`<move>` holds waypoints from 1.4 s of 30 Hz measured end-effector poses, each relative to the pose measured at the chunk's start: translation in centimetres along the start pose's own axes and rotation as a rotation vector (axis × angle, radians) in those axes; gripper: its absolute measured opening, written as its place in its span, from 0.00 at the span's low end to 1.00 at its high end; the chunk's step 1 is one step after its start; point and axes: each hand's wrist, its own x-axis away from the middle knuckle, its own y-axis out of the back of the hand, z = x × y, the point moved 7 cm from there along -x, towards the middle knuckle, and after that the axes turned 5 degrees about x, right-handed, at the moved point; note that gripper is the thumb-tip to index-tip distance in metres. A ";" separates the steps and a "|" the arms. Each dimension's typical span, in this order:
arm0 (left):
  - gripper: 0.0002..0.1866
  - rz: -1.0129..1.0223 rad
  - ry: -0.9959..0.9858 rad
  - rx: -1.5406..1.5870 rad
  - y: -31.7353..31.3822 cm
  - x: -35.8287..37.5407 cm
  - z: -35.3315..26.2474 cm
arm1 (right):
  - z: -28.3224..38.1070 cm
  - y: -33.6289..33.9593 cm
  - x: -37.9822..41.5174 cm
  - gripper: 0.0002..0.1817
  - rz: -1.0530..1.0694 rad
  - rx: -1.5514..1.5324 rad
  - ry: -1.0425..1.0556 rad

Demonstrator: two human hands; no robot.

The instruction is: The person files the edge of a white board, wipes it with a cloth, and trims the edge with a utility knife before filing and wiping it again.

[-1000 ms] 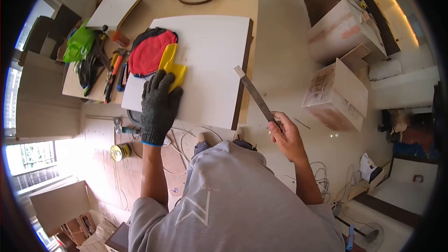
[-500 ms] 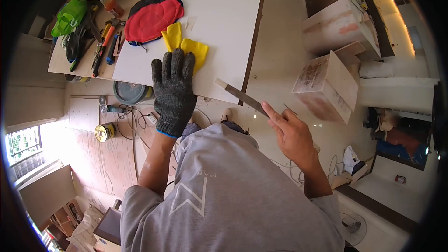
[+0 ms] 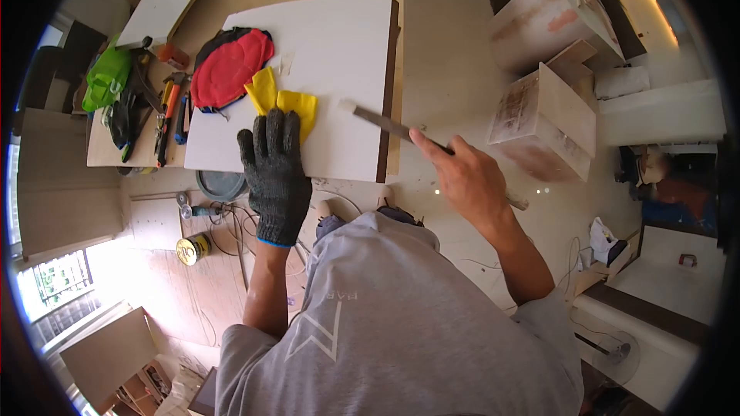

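My left hand, in a dark grey knit glove with a blue cuff, has its fingers stretched out over the front edge of a white board. Its fingertips are right at a yellow cloth. A flat file is in my right hand, index finger laid along it. The file slants up to the left, its pale tip over the board near the dark right edge. Part of its handle shows behind the hand. A red and black cloth item lies on the board.
Left of the board are a hammer, other hand tools, a dark glove and a green bag. On the floor stand a yellow can, an angle grinder with cords, and white boxes to the right.
My view has shifted, so the board sits lower and further left. My right hand has carried the file up and further over the board. The left hand stays spread by the yellow cloth.
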 end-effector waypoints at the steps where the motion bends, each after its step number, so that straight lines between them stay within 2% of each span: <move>1: 0.40 -0.004 0.000 0.002 0.1 -0.2 0.1 | -0.4 0.5 0.0 0.35 0.005 0.025 0.015; 2: 0.40 0.002 -0.003 -0.003 0.0 -0.2 0.2 | 0.2 1.1 1.4 0.34 0.054 -0.016 0.056; 5: 0.40 -0.003 -0.010 -0.004 0.1 -0.2 0.1 | 0.0 0.6 2.9 0.33 -0.013 -0.036 0.107; 6: 0.40 -0.002 -0.013 -0.018 -0.1 -0.1 0.1 | -0.6 0.2 1.3 0.34 0.097 -0.037 0.023; 9: 0.41 -0.003 -0.029 0.014 -0.2 -0.2 0.1 | -3.2 -2.1 -4.7 0.34 -0.107 -0.027 -0.021; 12: 0.40 0.019 -0.031 0.003 0.0 -0.3 0.0 | -3.1 -1.0 -4.3 0.34 -0.056 -0.015 -0.010; 15: 0.41 0.002 -0.015 0.005 0.0 -0.5 0.1 | -2.1 -0.2 0.0 0.32 0.052 -0.058 0.029; 19: 0.44 0.039 -0.008 0.014 0.2 -0.4 -0.5 | -4.7 -2.7 -6.4 0.33 -0.089 -0.050 -0.041; 22: 0.45 0.031 -0.013 0.013 0.1 -0.3 -0.3 | -5.1 -2.5 -7.9 0.34 -0.125 -0.006 -0.022; 25: 0.44 0.007 -0.014 0.032 0.0 -0.2 0.0 | -2.4 -0.7 -1.9 0.33 0.075 -0.054 0.047; 27: 0.43 0.001 -0.018 0.032 0.1 -0.2 0.0 | -1.5 -0.9 0.1 0.34 0.123 -0.105 0.044; 31: 0.40 0.000 -0.008 0.028 0.0 -0.5 -0.2 | -4.8 -3.4 -7.2 0.34 -0.124 -0.048 -0.058; 34: 0.39 0.008 -0.020 0.018 0.0 -0.1 -0.1 | -4.8 -2.4 -8.4 0.31 -0.105 0.023 -0.061; 38: 0.40 -0.008 0.010 0.048 0.0 -0.3 0.2 | -0.2 0.3 1.4 0.33 0.112 -0.137 0.057; 39: 0.40 0.001 0.023 0.033 0.0 -0.1 0.2 | 0.7 0.7 3.3 0.33 0.074 -0.133 0.100; 42: 0.39 0.012 0.017 0.020 0.2 -0.3 0.1 | 1.2 0.3 2.6 0.34 0.065 -0.100 0.071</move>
